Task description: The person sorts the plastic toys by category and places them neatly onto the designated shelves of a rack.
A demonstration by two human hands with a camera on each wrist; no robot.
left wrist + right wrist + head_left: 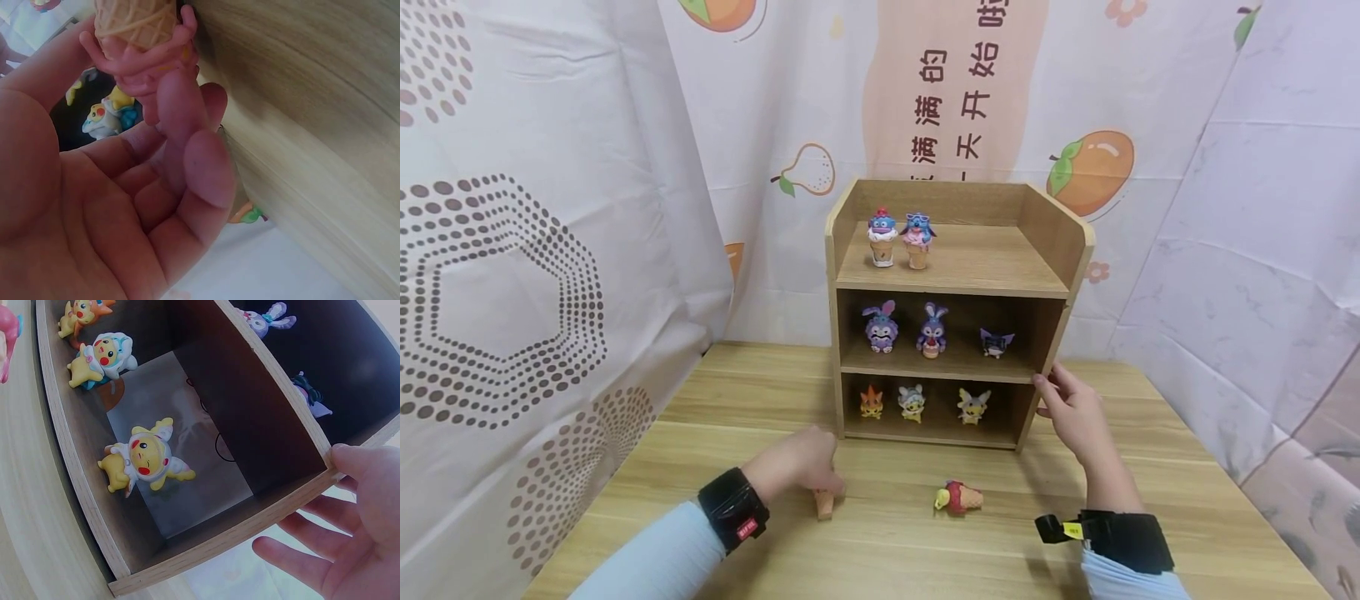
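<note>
My left hand [823, 482] rests low on the wooden table [887, 550] in front of the shelf's left corner. Its fingertips [178, 106] hold a small pink figurine in a waffle cone [139, 28], whose cone end [824, 503] pokes out under the hand. A second cone figurine [958, 497], red and yellow, lies on its side on the table between my hands. My right hand [1060, 396] is at the right side panel of the wooden shelf unit [1000, 260]. The thumb [353, 464] touches the panel's front edge and the fingers [294, 562] are spread loosely beside it.
The shelf holds two cone figurines [898, 237] on top, three purple ones [931, 329] in the middle and three yellow-orange ones [912, 402] below, among them a yellow one [147, 461]. Printed curtains [512, 275] close in behind and on both sides.
</note>
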